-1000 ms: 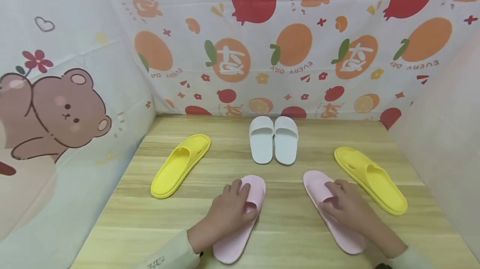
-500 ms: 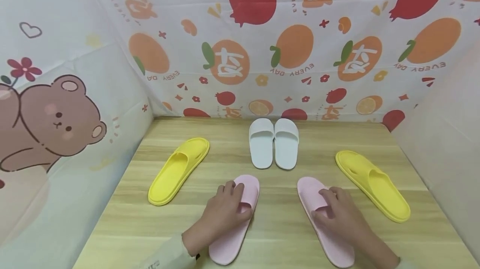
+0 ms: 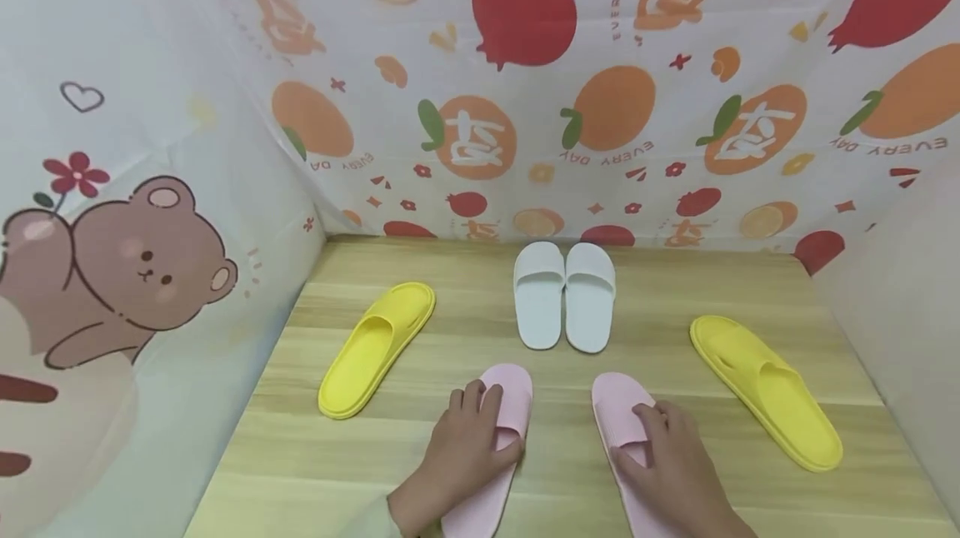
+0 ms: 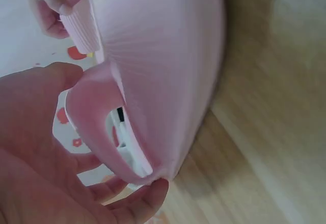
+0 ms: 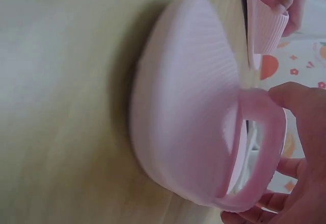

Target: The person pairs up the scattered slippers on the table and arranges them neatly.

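Observation:
My left hand [image 3: 463, 445] grips a pink slipper [image 3: 513, 395] across its ribbed strap, thumb on the inner side and fingers on the outer side. A matching pink slipper [image 3: 618, 406] is held the same way by my right hand [image 3: 678, 465]. Toes point away from me, and the heels run out of the head view's bottom edge. In the left wrist view the sole edge of the left slipper [image 4: 163, 56] lies close over the wood-grain surface. The right wrist view shows the right slipper [image 5: 188, 102] near that surface, its strap opening facing my palm.
A pair of white slippers [image 3: 540, 317] stands side by side near the back wall. One yellow slipper [image 3: 367, 363] lies angled at the left, another yellow slipper [image 3: 795, 413] at the right. Fruit-print cloth [image 3: 540, 105] hangs behind, and a bear-print cloth [image 3: 157, 263] covers the left side.
Both pink slippers have shifted left and slightly toward me relative to the white pair, the right one more and now less slanted. Both hands keep hold. The head view has tilted and shifted slightly.

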The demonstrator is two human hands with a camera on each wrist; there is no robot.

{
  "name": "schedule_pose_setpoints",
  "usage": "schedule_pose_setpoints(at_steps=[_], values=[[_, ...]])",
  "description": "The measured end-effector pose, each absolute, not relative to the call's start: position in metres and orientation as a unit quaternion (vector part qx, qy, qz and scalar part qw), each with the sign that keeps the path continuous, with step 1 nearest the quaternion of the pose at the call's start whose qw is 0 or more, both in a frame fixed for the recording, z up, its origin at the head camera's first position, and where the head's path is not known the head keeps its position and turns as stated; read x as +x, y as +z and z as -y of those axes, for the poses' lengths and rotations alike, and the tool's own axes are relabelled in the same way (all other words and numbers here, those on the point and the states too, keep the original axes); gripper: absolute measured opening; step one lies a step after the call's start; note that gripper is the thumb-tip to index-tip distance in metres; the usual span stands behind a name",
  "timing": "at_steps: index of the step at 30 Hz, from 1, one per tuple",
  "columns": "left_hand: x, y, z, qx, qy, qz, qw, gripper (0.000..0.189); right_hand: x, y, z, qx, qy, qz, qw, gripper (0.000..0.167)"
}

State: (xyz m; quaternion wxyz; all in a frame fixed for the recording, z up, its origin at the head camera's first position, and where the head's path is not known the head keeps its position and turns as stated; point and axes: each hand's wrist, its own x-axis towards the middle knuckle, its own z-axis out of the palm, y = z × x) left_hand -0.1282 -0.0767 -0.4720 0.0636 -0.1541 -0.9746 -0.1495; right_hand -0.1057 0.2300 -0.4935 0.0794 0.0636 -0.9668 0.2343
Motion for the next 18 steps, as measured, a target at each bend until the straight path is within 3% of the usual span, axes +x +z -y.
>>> schedule_pose_setpoints(at_steps=[5, 18], values=[[-0.129, -0.470, 0.077, -0.160, -0.151, 0.973, 0.067, 0.061, -0.105, -0.487, -0.229, 0.053, 0.242, 0.966, 0.072, 0.062], [-0.129, -0.465, 0.075, -0.151, -0.170, 0.974, 0.017, 0.058, -0.102, -0.484, -0.222, 0.061, 0.250, 0.963, 0.078, 0.059]])
